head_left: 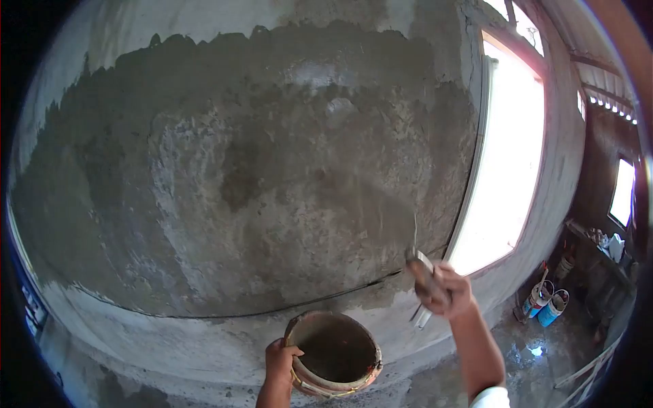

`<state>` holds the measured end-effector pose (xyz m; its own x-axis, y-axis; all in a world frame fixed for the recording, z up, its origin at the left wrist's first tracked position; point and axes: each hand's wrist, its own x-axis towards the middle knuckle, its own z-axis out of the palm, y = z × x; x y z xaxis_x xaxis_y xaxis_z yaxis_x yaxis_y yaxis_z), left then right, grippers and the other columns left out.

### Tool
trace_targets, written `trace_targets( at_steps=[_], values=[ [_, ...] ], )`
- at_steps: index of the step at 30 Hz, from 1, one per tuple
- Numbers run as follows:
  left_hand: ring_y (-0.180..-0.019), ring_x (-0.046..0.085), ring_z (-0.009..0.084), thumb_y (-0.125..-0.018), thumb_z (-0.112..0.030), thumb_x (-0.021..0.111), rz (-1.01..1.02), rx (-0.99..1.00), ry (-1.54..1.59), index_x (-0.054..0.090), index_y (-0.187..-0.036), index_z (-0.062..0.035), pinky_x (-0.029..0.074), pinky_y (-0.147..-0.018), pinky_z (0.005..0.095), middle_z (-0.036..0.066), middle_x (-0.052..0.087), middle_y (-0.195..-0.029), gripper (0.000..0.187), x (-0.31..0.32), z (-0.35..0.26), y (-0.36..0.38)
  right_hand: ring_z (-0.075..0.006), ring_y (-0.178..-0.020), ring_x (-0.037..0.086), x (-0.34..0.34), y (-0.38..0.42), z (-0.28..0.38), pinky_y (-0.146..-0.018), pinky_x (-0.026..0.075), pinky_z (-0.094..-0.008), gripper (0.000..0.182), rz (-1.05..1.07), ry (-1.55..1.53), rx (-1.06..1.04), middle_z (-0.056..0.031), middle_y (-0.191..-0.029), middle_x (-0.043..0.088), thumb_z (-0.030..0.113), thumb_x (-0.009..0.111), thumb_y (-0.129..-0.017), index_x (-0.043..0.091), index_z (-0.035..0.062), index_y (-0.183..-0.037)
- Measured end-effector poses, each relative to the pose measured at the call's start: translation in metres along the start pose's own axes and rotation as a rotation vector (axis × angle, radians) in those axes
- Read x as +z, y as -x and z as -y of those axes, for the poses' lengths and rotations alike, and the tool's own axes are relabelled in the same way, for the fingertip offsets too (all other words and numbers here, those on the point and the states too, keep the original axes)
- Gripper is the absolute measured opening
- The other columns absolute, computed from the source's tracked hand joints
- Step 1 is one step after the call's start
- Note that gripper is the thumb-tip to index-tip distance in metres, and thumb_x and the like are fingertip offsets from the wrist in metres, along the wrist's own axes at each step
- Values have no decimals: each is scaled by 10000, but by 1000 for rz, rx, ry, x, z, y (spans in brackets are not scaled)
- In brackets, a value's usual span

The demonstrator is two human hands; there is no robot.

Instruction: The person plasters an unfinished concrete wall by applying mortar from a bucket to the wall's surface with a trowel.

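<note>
My left hand grips the left rim of a round, worn bucket, thumb over the edge. The bucket is tilted so that its dark inside faces me, and its rim is crusted. To the right, my right hand is closed around a short, brownish hand tool. Motion blurs the tool, and I cannot tell its exact kind. It is raised in front of the wall's lower right part, near the window corner. Dark, damp-looking grey plaster covers most of the wall, with rougher, paler patches in the middle.
A bright window opens on the right side of the wall. A dark cable runs along the plaster's lower edge. Two buckets stand on the wet floor at the right, below a cluttered ledge.
</note>
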<state>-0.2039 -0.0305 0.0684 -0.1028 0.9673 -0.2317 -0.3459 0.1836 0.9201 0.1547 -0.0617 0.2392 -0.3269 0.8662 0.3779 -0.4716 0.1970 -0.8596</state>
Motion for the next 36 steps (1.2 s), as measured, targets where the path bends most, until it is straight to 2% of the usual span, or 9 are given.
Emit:
trace_targets(
  at_steps=[3,9,11,17,20,27,29,32,36],
  values=[
    [-800,652,270,-604,27,640,7,-13,-50,681,-950,64,516,-721,372,136,677,-875,350,-31,0,-6,-119,-385,456,60,-70,39,-311,283,-251,379,-76,150,-200,-113,-693,613,347,555,-1018,577,-31,-1020],
    [-732,633,224,-628,34,673,28,-37,-82,693,-940,69,494,-684,354,87,678,-825,314,-82,-13,-19,-223,-584,642,169,-200,73,-567,510,-320,398,-373,768,-543,-137,-775,667,193,638,-956,580,-59,-1259],
    [-718,628,216,-626,14,683,47,-19,-120,694,-895,60,485,-668,349,88,672,-794,273,-105,-14,-29,-327,-684,677,164,-250,62,-626,550,-393,503,-545,1567,-1316,-182,-920,675,90,660,-885,521,-30,-1353],
    [-689,598,221,-620,7,709,93,-10,-245,702,-889,36,480,-649,380,93,665,-806,270,-167,-15,-49,-393,-896,682,189,-322,24,-746,565,-489,723,-1000,2034,-873,-208,-1136,609,53,658,-786,432,105,-1470],
    [-635,555,226,-648,6,702,60,-57,-337,667,-800,14,461,-627,402,64,589,-708,156,-181,-44,-42,-397,-894,666,191,-325,-13,-725,575,-478,650,-905,2044,-745,-239,-1127,578,51,578,-869,375,58,-1487],
    [-562,503,182,-719,-82,666,186,111,-126,658,-821,-3,403,-508,348,49,564,-668,130,-222,-9,-71,-418,-885,660,198,-287,-49,-735,571,-485,764,-636,1845,-918,-249,-1098,598,49,631,-791,370,66,-1509],
    [-571,505,187,-717,-88,666,176,125,-165,665,-840,1,411,-517,354,56,562,-681,152,-226,-17,-64,-434,-928,650,199,-308,-15,-770,569,-485,776,-968,1696,-980,-260,-1101,615,65,666,-761,398,66,-1490],
    [-591,507,197,-714,-93,665,193,135,-238,668,-868,11,431,-544,367,69,563,-710,186,-230,-38,-55,-437,-972,648,208,-338,20,-810,569,-480,741,-996,1779,-1085,-264,-1124,628,70,692,-764,427,53,-1455],
    [-625,516,219,-719,-92,660,207,220,-50,650,-871,28,454,-593,373,80,576,-740,194,-231,-39,-51,-422,-931,661,248,-367,-2,-827,563,-493,735,-933,1855,-827,-245,-1187,605,43,668,-751,442,17,-1451]
  ],
)
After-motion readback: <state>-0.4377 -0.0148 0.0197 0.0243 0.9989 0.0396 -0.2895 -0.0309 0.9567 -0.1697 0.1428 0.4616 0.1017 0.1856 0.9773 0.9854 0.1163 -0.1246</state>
